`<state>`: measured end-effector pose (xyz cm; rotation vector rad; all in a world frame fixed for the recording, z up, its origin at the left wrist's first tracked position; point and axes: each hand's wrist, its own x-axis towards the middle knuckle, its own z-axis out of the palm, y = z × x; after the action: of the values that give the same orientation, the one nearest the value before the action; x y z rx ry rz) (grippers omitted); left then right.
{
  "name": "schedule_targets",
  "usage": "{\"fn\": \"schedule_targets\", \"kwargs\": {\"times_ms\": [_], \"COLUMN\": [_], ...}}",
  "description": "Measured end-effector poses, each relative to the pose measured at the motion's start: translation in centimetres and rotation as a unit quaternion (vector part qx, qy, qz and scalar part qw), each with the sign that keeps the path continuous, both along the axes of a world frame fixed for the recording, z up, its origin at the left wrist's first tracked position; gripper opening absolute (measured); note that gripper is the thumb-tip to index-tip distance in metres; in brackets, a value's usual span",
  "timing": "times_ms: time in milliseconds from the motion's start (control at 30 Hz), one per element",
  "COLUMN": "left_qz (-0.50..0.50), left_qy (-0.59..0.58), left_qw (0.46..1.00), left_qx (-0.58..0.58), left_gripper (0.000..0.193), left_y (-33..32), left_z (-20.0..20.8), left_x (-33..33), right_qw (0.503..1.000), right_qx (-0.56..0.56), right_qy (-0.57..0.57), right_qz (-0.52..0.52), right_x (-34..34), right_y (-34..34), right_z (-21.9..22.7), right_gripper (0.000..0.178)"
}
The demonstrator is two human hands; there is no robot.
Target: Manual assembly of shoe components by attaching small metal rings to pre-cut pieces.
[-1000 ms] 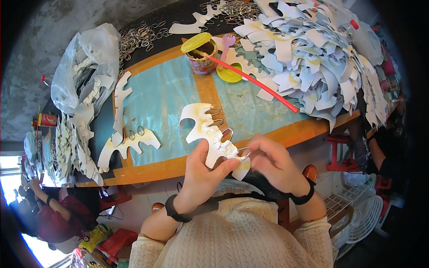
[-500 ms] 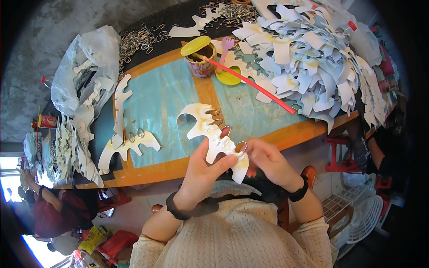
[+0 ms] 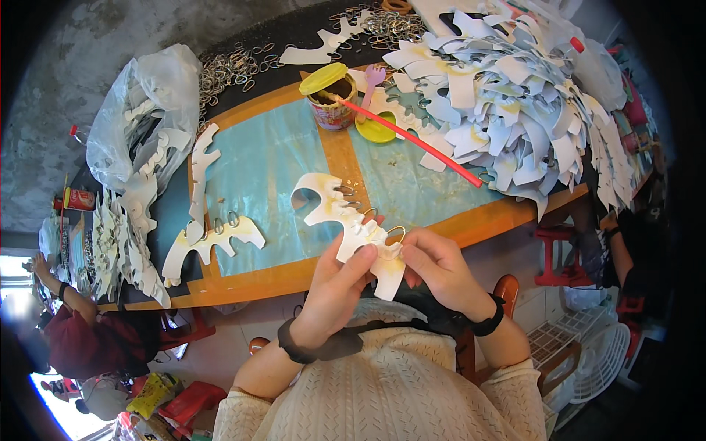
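Observation:
A white, glue-stained cut-out strip (image 3: pixel 332 212) with curved tabs is held between my two hands above the table's near edge. My left hand (image 3: pixel 332 289) grips its lower part, thumb pressed on top and fingers underneath. My right hand (image 3: pixel 443 273) pinches the strip's right edge, thumb on a folded tab just below an oval metal ring (image 3: pixel 396 234). More metal rings sit in the tabs along the same edge. To the left lies a similar strip (image 3: pixel 209 246) with rings, and above it another white strip (image 3: pixel 201 173).
A tub (image 3: pixel 334 110) of brown paste has a red stick (image 3: pixel 419 142) leaning out of it, by a purple fork (image 3: pixel 374 76). White cut-outs (image 3: pixel 507 103) heap at right; loose metal rings (image 3: pixel 228 70) lie at the back. A plastic bag (image 3: pixel 110 140) stands left. Another person (image 3: pixel 95 334) sits lower left.
My right thumb has come down onto the strip's edge beside the ring. The strip's lower end has shifted slightly left, and my left thumb has moved back a little.

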<state>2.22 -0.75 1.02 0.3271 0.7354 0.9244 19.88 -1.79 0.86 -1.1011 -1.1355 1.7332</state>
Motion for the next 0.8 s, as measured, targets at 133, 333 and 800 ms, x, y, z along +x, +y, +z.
{"fn": "schedule_targets", "kwargs": {"times_ms": [133,333,800], "left_qz": [-0.027,-0.022,-0.046], "left_qy": [-0.031,0.054,0.094], "left_qw": [0.999,0.995,0.989], "left_qx": [0.011,0.078,0.108], "left_gripper": [0.048,0.04,0.049], "left_y": [0.0,-0.4,-0.2], "left_z": [-0.5,-1.2,-1.3], "left_x": [-0.2,0.0,-0.6], "right_qw": [1.0,1.0,0.995], "right_qx": [0.0,-0.005,0.035], "right_qy": [0.001,0.01,-0.07], "right_qz": [0.001,-0.017,-0.056], "right_x": [0.1,0.3,-0.7], "right_y": [-0.1,-0.2,0.7], "right_z": [-0.1,-0.2,0.6], "right_gripper": [0.018,0.02,0.019]}}
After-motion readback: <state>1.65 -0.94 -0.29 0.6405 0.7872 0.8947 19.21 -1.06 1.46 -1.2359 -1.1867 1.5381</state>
